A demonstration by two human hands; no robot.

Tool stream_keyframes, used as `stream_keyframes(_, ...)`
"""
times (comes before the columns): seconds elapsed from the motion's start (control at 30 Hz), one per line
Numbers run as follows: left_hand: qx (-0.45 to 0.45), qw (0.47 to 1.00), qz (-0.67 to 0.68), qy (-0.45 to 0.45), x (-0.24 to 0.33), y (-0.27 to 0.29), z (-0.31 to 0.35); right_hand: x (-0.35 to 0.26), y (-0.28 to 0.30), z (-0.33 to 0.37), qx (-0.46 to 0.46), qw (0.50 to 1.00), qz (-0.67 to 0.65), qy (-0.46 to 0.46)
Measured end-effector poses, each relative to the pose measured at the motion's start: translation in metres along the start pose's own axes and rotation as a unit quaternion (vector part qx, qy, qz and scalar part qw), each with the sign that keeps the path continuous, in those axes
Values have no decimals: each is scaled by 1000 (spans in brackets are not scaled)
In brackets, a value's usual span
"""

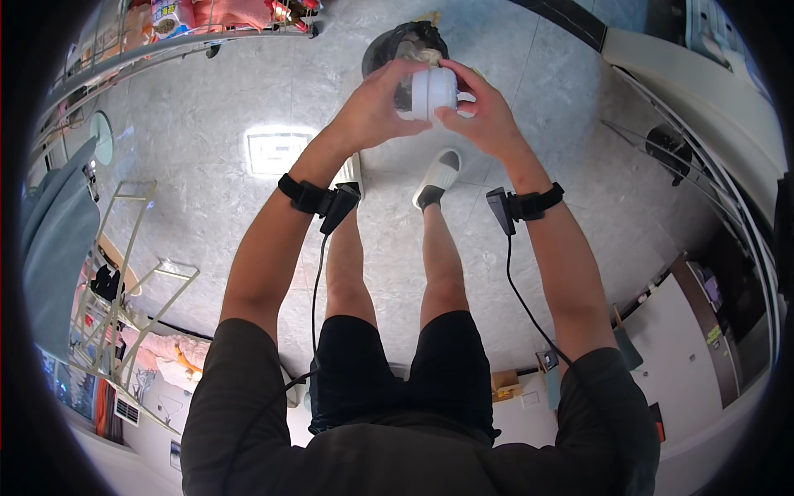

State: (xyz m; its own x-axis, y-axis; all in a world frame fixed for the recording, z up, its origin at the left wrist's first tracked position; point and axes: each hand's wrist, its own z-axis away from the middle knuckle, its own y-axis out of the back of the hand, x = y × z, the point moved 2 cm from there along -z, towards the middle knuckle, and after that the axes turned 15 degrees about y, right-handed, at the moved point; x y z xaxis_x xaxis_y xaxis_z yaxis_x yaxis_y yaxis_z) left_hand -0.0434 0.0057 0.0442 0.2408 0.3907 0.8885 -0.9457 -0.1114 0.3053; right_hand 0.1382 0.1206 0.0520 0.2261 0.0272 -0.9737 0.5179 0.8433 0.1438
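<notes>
Both hands are raised in front of me around a white round piece that looks like a short jar or cup with a rim. Its exact kind I cannot make out. My left hand grips the left side, with the thumb below and the fingers above. On the other side my right hand closes on it the same way, fingertips at the top edge and thumb lower down. Just beyond the hands, partly hidden by them, a dark bin with a black plastic bag stands on the floor.
A wire shelf with packages stands at the far left. Nearer on the left are a pale metal frame and a grey-blue cloth. Metal rails run along the right. My shoes rest on the grey tiled floor.
</notes>
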Motion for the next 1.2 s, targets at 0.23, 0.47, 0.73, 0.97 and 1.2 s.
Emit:
stream_keyframes(0.23, -36, 998, 3, 44, -5, 2, -7, 14, 0, -1, 13, 995, -100, -23)
stream_keyframes(0.47, -33, 997, 7, 74, -22, 3, -9, 31, -4, -10, -11, 992, -121, -16)
stream_keyframes(0.73, -61, 990, 25, 126, -33, 1, -14, 40, -9, -20, -23, 992, -114, -41)
stream_keyframes(0.97, -53, 991, 73, 95, -50, 2, -21, 52, -6, -25, -33, 979, -192, -56)
stream_keyframes(1.2, -63, 987, 114, 98, -61, 1, -23, 52, -3, -31, -53, 976, -199, -66)
